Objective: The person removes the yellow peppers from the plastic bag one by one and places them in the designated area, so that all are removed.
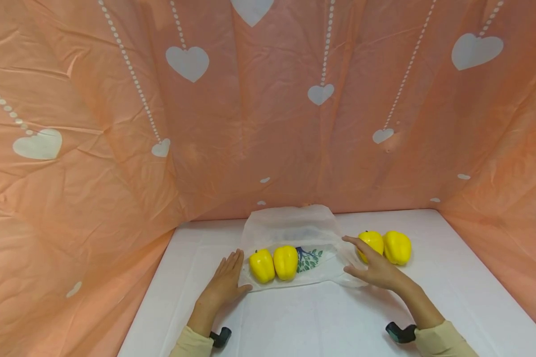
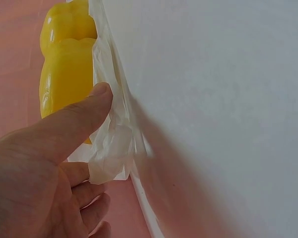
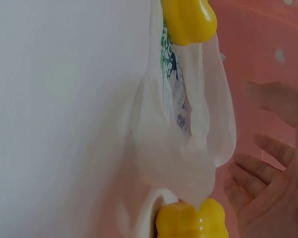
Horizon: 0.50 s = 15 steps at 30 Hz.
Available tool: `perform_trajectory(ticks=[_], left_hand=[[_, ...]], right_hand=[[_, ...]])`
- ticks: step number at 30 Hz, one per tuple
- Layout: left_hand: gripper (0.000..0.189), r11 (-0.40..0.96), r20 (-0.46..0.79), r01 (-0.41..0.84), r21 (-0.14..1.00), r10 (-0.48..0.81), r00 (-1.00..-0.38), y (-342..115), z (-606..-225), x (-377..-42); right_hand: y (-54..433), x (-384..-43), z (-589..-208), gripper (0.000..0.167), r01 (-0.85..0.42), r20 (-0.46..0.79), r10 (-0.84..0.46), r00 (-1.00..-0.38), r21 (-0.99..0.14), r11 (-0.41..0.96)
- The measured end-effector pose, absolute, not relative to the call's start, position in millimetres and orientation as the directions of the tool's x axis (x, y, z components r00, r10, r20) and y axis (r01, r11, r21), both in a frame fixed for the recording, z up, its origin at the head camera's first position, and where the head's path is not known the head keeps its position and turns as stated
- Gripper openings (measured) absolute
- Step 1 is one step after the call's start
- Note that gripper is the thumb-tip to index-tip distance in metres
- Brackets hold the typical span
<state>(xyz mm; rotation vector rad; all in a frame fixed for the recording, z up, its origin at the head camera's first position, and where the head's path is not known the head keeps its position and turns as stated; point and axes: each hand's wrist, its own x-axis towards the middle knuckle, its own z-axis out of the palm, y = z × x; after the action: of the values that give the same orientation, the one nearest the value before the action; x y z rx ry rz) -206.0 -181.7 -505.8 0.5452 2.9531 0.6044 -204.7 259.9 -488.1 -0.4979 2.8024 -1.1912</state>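
Note:
A thin white plastic bag [image 1: 290, 221] with a green and blue tree print lies spread on the table. Two yellow bell peppers, a left one [image 1: 262, 266] and a right one [image 1: 286, 263], sit side by side on its left part. My left hand [image 1: 225, 283] is at the bag's left edge, fingers extended; in the left wrist view its thumb [image 2: 84, 116] lies against the crumpled plastic. My right hand [image 1: 377, 267] hovers by the bag's right side, fingers spread, holding nothing. Just beyond it are two more yellow bell peppers, one [image 1: 370, 243] partly hidden behind the hand, the other [image 1: 397, 247] fully visible.
A white cover lies over the table [image 1: 290, 322]. Behind and along both sides hangs an orange sheet [image 1: 250, 124] with white hearts. Dark wrist devices show at the left wrist [image 1: 222, 337] and right wrist [image 1: 400, 332].

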Motion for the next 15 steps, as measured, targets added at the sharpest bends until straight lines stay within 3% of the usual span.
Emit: perform_trajectory(ticks=[15], left_hand=[[0.097,0.860,-0.007,0.329,0.389,0.360,-0.933,-182.9,-509.6,-207.8]], right_hand=[[246.1,-208.4,-492.0,0.082,-0.306,0.085,-0.355,-0.931,-0.713,0.631]])
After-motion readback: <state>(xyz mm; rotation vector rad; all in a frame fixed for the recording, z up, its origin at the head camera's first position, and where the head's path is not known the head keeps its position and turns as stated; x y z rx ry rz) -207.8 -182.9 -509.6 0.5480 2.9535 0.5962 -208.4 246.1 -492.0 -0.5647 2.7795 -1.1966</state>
